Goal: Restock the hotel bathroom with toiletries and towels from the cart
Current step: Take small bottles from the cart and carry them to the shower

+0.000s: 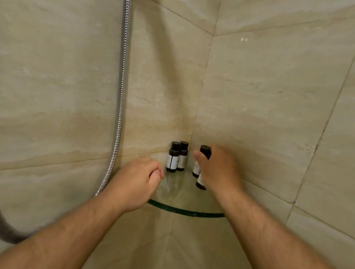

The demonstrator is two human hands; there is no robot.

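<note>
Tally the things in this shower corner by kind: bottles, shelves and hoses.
Dark bottles: 4, two of them partly hidden by the right hand
Glass shelf: 1
Shower hose: 1
Total: 6

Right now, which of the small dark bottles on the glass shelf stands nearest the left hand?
The leftmost bottle, just beyond the left hand; its neighbour stands behind it, the other bottles by the right hand.
</note>
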